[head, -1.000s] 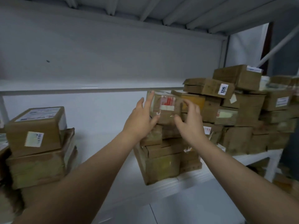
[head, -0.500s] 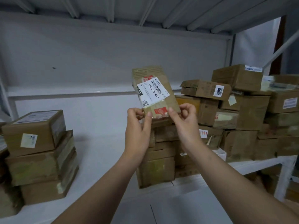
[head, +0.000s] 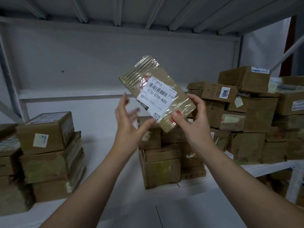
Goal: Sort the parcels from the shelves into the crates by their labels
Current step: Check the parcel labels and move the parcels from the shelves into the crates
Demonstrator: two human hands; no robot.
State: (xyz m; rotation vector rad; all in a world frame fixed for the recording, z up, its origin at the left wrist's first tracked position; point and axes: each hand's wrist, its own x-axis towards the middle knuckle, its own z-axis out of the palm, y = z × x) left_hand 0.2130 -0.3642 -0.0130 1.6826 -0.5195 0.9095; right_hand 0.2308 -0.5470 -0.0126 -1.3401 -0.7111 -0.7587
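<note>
A small flat cardboard parcel [head: 158,89] wrapped in clear tape is held up in front of the shelf, tilted, its white label reading 070-070-A80 facing me. My right hand [head: 192,119] grips its lower right end between thumb and fingers. My left hand [head: 130,122] hovers just left of the parcel's lower end, fingers spread and blurred, holding nothing; its thumb lies near the label's corner. No crates are in view.
A stack of cardboard boxes [head: 164,158] stands on the white shelf [head: 107,199] below my hands. A larger pile of boxes [head: 250,116] fills the right, one marked 1206. More stacked boxes [head: 49,155] sit on the left. An upper shelf [head: 115,12] is overhead.
Both hands lifted the parcel off the middle stack and turned its label toward me. My left hand has since let go and opened; the right hand keeps hold and tilts the parcel.
</note>
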